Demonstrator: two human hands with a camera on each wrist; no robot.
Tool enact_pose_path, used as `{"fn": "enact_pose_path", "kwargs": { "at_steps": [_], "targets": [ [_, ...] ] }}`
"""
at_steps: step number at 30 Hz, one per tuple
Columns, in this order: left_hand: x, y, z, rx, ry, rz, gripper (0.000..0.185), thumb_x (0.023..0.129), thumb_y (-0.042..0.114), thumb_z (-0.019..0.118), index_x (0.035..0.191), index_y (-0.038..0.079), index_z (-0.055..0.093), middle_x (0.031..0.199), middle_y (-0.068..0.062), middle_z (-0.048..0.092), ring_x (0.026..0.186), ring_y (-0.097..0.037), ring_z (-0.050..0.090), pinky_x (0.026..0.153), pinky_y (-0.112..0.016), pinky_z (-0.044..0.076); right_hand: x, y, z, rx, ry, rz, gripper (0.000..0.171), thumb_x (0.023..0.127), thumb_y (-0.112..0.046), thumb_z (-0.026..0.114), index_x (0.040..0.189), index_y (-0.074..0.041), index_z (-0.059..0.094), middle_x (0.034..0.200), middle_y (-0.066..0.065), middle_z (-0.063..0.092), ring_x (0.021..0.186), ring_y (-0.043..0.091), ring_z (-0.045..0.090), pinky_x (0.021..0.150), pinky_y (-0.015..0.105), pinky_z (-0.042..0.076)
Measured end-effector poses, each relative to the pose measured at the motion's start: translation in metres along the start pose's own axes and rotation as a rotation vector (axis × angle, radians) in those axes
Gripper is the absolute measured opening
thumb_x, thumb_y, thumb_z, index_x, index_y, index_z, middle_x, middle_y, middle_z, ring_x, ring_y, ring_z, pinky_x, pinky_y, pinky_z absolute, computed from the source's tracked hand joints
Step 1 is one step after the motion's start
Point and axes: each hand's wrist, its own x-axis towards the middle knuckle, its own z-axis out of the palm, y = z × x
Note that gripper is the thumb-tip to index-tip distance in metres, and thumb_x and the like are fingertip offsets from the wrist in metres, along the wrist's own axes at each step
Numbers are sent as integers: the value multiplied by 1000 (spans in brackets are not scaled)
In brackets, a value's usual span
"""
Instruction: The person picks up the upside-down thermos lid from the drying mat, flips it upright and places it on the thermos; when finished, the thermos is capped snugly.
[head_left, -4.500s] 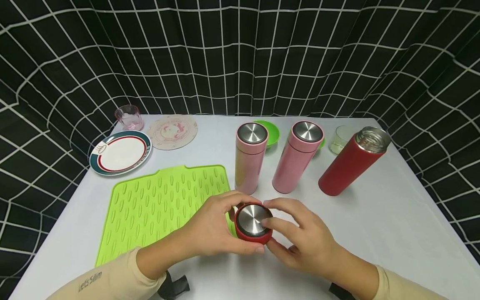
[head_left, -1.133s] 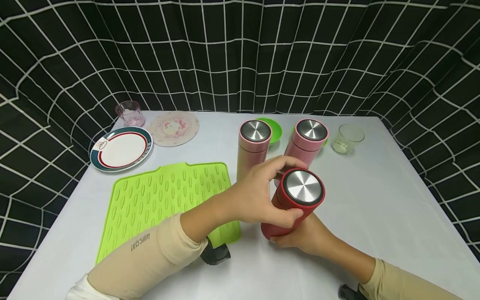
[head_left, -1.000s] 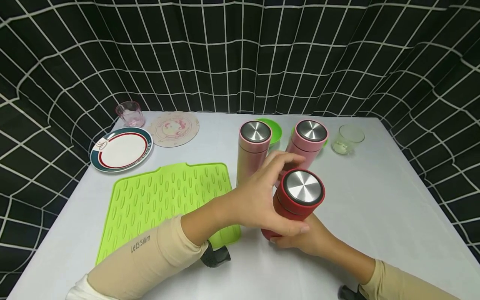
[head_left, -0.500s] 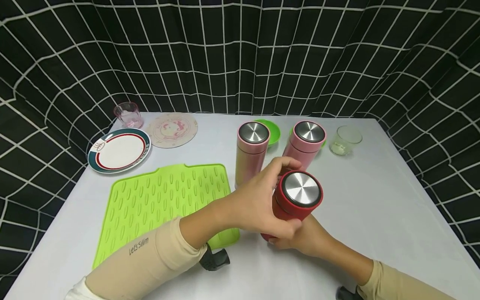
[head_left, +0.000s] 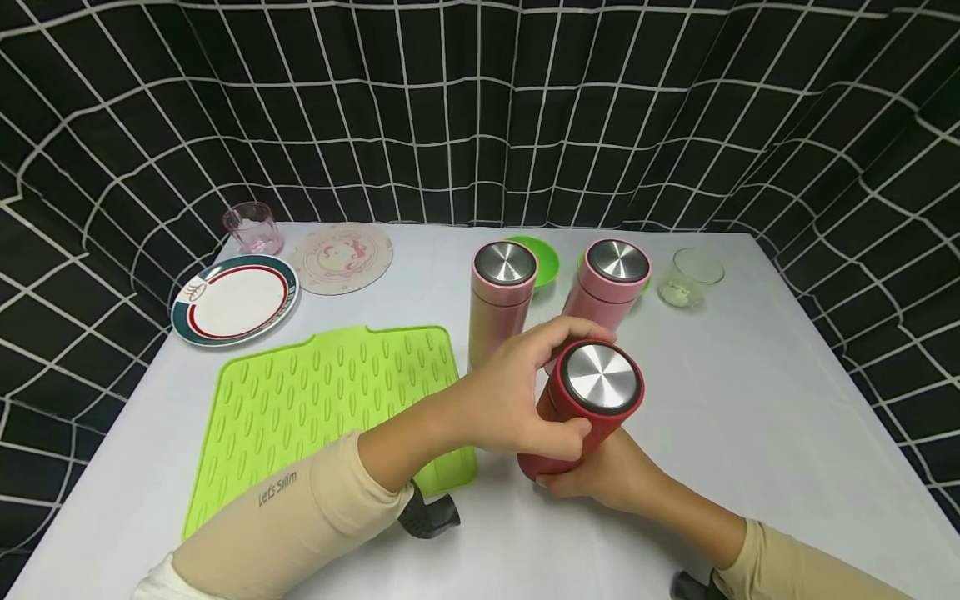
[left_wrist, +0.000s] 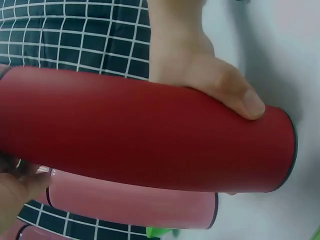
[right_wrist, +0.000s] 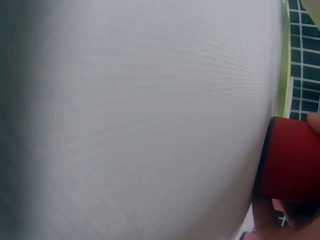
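A red flask [head_left: 570, 425] with a steel-topped red lid [head_left: 601, 379] is tilted toward me over the table's front middle. My left hand [head_left: 517, 400] wraps its fingers round the lid. My right hand [head_left: 611, 475] grips the flask's lower body from beneath, mostly hidden behind it. In the left wrist view the red flask [left_wrist: 145, 135] fills the frame with the right hand's thumb [left_wrist: 235, 92] pressed on it. The right wrist view shows only the flask's base [right_wrist: 290, 160] against the white table [right_wrist: 140, 120].
Two pink flasks [head_left: 501, 304] [head_left: 606, 287] with steel lids stand just behind the hands. A green ribbed mat [head_left: 322, 408] lies left. A plate [head_left: 234, 298], a coaster [head_left: 341, 257], a pink cup [head_left: 252, 227], green dishes [head_left: 542, 260] and a clear glass [head_left: 693, 277] line the back.
4.5 s ago both hands held the lid alone and the open flask stood at right. Now the lid sits on the flask, and over the last second the left hand's fingers shifted round it.
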Motion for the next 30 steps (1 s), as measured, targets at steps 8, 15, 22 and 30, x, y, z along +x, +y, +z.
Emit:
{"fn": "enact_pose_path", "kwargs": {
  "at_steps": [8,15,22,30],
  "targets": [
    [-1,3,4,46,30,-27,68,70,15,83,126,13,45,112,8,56,102,-3,57,92,-23,47,-2,-1,1,26,10,31,66,64,-11,90,118,-22,53,109,-8,62,95,14,60,83,29,49],
    [1,1,4,23,49,-47,75,67,21,89,126,14,44,117,7,53,106,-4,56,93,-25,47,-1,-2,0,17,-1,40,63,65,-12,90,117,-20,55,108,-7,62,94,15,60,82,29,51],
    [-1,0,2,-65,34,-100,73,69,15,89,129,16,48,115,10,58,104,-6,59,95,-27,47,-1,-3,0,20,3,73,67,63,-13,92,118,-20,54,110,-7,61,97,16,60,84,31,51],
    [3,-6,-6,-168,-1,-27,69,69,6,89,130,6,56,113,4,65,107,-9,61,97,-29,47,-1,-1,-4,34,11,63,70,61,-15,94,118,-23,54,110,-7,62,98,15,61,85,31,51]
  ]
}}
